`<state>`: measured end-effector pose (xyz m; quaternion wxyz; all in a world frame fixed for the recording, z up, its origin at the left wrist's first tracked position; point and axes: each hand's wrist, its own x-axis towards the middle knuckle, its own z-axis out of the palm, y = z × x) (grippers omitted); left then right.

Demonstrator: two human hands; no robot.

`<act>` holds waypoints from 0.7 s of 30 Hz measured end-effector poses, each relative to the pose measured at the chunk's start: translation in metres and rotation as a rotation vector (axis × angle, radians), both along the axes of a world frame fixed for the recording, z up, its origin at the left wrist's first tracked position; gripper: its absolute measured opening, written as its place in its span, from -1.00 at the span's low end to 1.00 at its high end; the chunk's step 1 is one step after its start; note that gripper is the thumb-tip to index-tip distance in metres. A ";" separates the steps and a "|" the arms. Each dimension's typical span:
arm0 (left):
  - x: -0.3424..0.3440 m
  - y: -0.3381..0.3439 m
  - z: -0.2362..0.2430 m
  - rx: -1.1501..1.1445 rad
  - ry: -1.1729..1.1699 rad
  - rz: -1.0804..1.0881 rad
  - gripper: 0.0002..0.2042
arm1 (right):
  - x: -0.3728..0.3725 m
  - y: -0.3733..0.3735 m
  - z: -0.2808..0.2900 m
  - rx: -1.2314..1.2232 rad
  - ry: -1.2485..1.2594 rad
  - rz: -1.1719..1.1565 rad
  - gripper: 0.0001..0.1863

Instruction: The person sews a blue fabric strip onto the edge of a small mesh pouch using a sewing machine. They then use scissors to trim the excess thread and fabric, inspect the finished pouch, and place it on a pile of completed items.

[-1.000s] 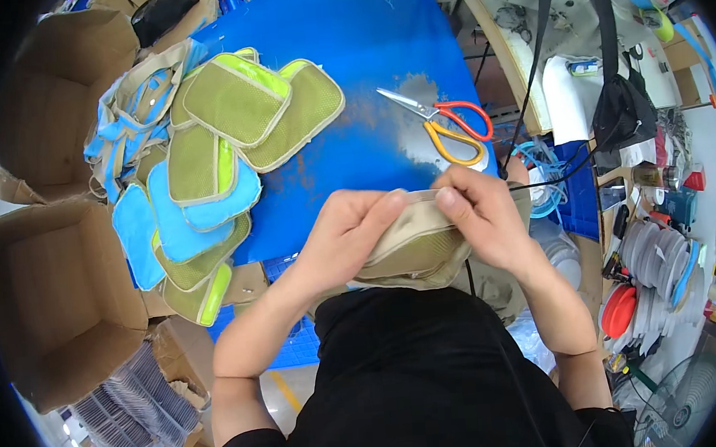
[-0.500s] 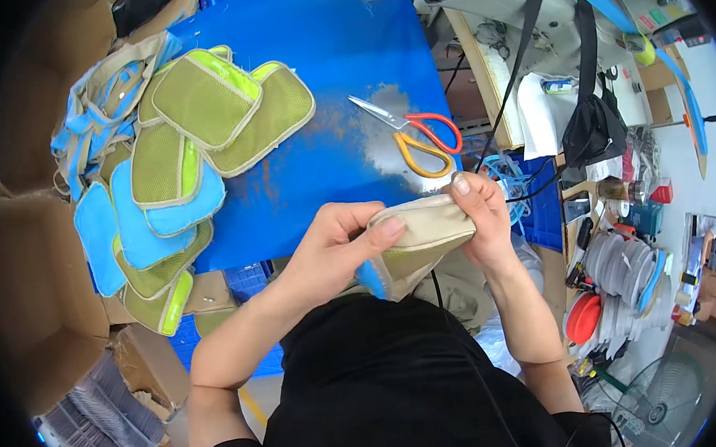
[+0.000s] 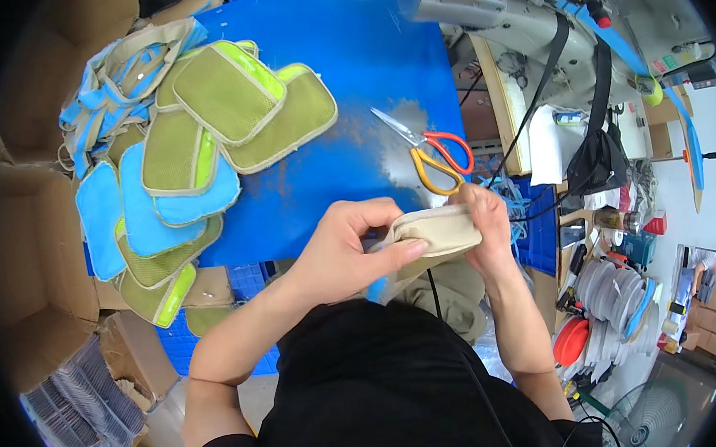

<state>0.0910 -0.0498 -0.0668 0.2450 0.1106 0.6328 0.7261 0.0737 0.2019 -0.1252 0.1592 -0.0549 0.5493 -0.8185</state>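
Note:
Between my hands, just in front of my body, is a small sewn fabric pouch (image 3: pixel 443 232) with a beige side band toward me; a bit of olive and blue cloth shows below it. My left hand (image 3: pixel 358 248) pinches its left end, thumb lying along the beige band. The right-hand end is gripped by my right hand (image 3: pixel 488 224), its fingers curled round the corner. Scissors (image 3: pixel 426 154) with one red and one orange handle lie on the blue table (image 3: pixel 306 198) just beyond my right hand, blades slightly apart.
Olive mesh and blue fabric pieces (image 3: pixel 228 91) overlap in a pile on the table's left, beside tangled blue-and-beige strips (image 3: pixel 120 82). Cardboard boxes (image 3: pixel 40 246) stand at the left. A sewing machine (image 3: pixel 510 26) is at the far right, with tape rolls (image 3: pixel 612 289) nearer.
The pouch has been turned so its beige band faces up more and less olive and blue shows. My left thumb has slid further right along it. The view has shifted slightly.

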 end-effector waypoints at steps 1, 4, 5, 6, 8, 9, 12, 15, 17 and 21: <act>-0.005 -0.003 0.001 -0.035 0.057 0.062 -0.87 | -0.001 0.002 0.000 -0.015 0.031 0.034 -0.55; -0.016 -0.012 -0.003 -0.211 0.285 0.211 -0.89 | 0.002 0.005 0.028 0.137 0.028 0.172 -0.54; -0.019 -0.016 -0.003 -0.312 0.401 0.236 -0.87 | 0.000 0.000 0.036 0.230 0.017 0.145 -0.52; -0.021 -0.018 -0.003 -0.409 0.513 0.254 -0.84 | -0.004 -0.003 0.033 0.374 0.148 0.062 -0.53; -0.024 -0.016 -0.007 -0.501 0.701 0.344 -0.68 | -0.014 -0.009 0.024 0.682 0.381 -0.105 -0.53; -0.025 -0.014 -0.012 -0.543 0.789 0.401 -0.61 | -0.018 -0.015 0.020 0.568 0.329 -0.191 -0.56; -0.026 -0.011 -0.023 -0.376 0.491 0.582 -0.45 | -0.014 -0.015 0.019 0.249 0.236 -0.327 -0.58; -0.009 -0.013 -0.042 -0.149 0.136 0.580 -0.38 | -0.010 -0.013 0.029 -0.072 0.099 -0.438 -0.70; 0.007 -0.012 -0.046 0.005 -0.002 0.561 -0.37 | -0.005 -0.012 0.037 -0.119 -0.020 -0.523 -0.79; 0.031 -0.003 -0.047 0.515 -0.322 0.487 -0.33 | 0.001 -0.006 0.041 -0.194 -0.079 -0.564 -0.79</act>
